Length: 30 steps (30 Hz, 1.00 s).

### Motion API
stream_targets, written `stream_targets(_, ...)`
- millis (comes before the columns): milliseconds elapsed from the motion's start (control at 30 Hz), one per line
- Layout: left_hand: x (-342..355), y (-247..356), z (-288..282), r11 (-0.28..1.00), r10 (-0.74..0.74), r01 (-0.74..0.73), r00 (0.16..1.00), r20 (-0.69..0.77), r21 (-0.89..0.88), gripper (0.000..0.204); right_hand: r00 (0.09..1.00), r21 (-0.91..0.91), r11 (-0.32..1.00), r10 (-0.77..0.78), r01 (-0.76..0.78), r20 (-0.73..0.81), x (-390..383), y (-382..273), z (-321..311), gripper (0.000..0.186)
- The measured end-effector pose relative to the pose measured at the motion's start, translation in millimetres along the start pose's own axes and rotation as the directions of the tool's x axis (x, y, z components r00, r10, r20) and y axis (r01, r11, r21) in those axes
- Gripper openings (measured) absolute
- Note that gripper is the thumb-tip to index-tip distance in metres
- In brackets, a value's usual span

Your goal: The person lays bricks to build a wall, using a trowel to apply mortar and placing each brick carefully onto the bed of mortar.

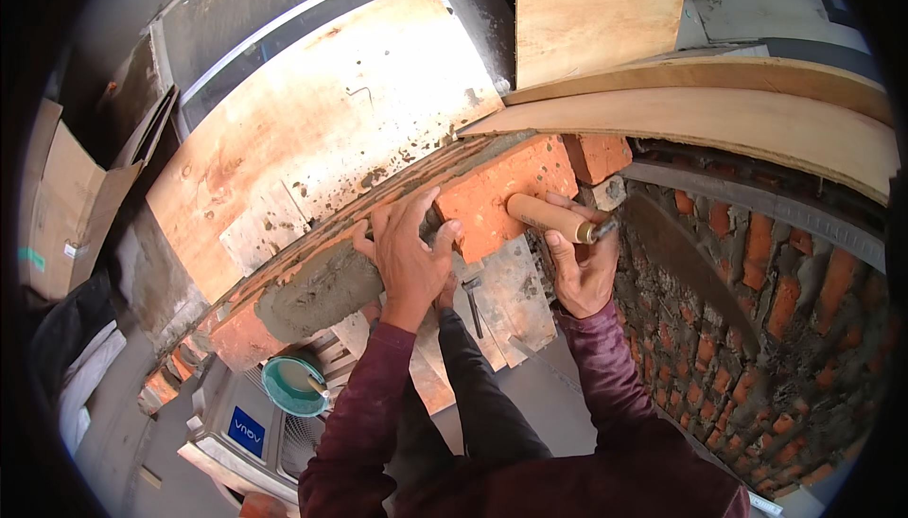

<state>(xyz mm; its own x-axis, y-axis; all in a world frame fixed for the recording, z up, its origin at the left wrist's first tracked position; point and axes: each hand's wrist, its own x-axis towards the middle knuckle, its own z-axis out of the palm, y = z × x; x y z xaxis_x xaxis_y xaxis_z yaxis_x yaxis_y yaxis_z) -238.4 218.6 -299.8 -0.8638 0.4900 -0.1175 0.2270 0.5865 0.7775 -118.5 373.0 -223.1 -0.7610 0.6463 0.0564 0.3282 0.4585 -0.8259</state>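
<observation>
An orange brick (492, 192) lies on top of a low brick wall, in line with a second brick (601, 154) to its right. My right hand (588, 277) is closed around a trowel's wooden handle (547, 217). The handle's butt end is at the brick's near face, and the dark blade (690, 263) points right. My left hand (413, 258) has its fingers apart at the brick's left end, thumb and forefinger close to its corner. Wet grey mortar (322, 293) covers the wall top beside my left hand.
Mortar-spattered plywood (331, 130) lies beyond the wall, with more boards (700, 116) at far right. A rough brick wall (757, 329) stands to the right. A teal bucket (293, 386) is at lower left. A hammer (472, 305) lies on boards near my feet.
</observation>
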Motion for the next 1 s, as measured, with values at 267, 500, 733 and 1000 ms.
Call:
stream_targets(267,-38.6,41.6,13.3,0.792,0.558,-0.598,0.791,0.252,0.123,0.051,0.866,-0.735,0.527,-0.004,0.426,0.500,83.8,-114.4,-42.8,0.028)
stream_targets(500,-31.4,42.4,46.3,0.630,0.517,-0.590,0.804,0.295,0.505,0.056,0.587,-0.739,-0.053,0.647,0.672,0.487,159.5,-79.3,64.8,0.028)
stream_targets(733,-37.5,37.6,50.6,0.558,0.485,-0.573,0.812,0.324,0.600,0.059,0.497,-0.643,-0.126,0.749,0.755,0.438,154.1,-70.8,89.4,0.034)
stream_targets(1000,-35.5,39.3,44.6,0.595,0.471,-0.575,0.816,0.336,0.562,0.060,0.242,-0.459,0.161,0.674,0.874,0.698,178.3,-63.8,89.5,0.038)
